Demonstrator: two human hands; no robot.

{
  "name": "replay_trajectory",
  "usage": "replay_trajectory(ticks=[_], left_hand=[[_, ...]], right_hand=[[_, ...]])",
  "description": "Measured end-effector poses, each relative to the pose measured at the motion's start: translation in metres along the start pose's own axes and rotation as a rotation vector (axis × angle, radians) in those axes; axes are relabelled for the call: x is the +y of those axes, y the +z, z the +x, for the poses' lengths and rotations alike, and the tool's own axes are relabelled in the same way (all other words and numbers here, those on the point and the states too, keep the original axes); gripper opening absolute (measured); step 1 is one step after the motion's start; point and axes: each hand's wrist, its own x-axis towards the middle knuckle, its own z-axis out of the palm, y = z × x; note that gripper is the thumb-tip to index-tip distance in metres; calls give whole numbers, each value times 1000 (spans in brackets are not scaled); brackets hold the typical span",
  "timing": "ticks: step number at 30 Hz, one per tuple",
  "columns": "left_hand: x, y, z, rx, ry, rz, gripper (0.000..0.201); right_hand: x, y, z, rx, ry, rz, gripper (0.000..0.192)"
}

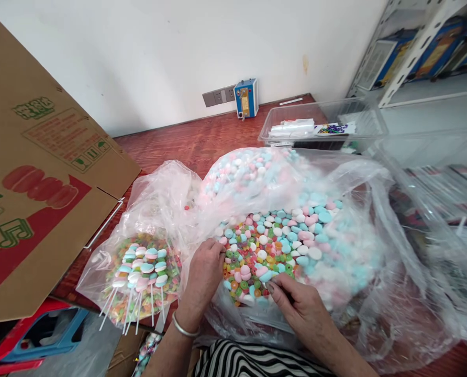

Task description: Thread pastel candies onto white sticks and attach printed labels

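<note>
Hands work inside a big clear plastic bag (347,173) of candy, open on the red-brown wooden table (186,141). Left hand (202,275) sits at the near-left edge of the candy pile (273,246), fingers curled down with tips pressed among the colourful ring sweets; whether it pinches one I cannot tell. A silver bangle (183,329) rings that wrist. Right hand (296,301) lies at the near edge of the pile, thumb and forefinger closed together at the sweets; what they hold is hidden. The pile mixes pink, blue and white discs with small green, orange and yellow rings.

Left of it, a smaller clear bag (139,251) holds finished lollipops (145,267) with white sticks pointing near. Far left, a cardboard box (41,173) leans over the table edge. Far right, a clear plastic tub (320,123) with packets. A blue device (246,98) stands against the far wall, beside a socket strip (219,96). Red and blue stools (33,335) sit near left, below the table.
</note>
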Motion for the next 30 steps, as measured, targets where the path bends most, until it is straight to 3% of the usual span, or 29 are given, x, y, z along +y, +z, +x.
replay_trajectory(ticks=[10, 13, 19, 30], left_hand=[[3, 1, -3, -8, 60, -160, 26], [6, -2, -3, 13, -8, -248, 19], [23, -3, -7, -59, -225, -731, 10], [46, -3, -3, -82, -399, -991, 12]], right_hand=[[-3, 1, 3, -4, -25, 3, 27], [-3, 1, 3, -11, -16, 2, 27], [-7, 2, 4, -8, -7, 2, 27], [-8, -1, 4, -37, 79, -30, 29]])
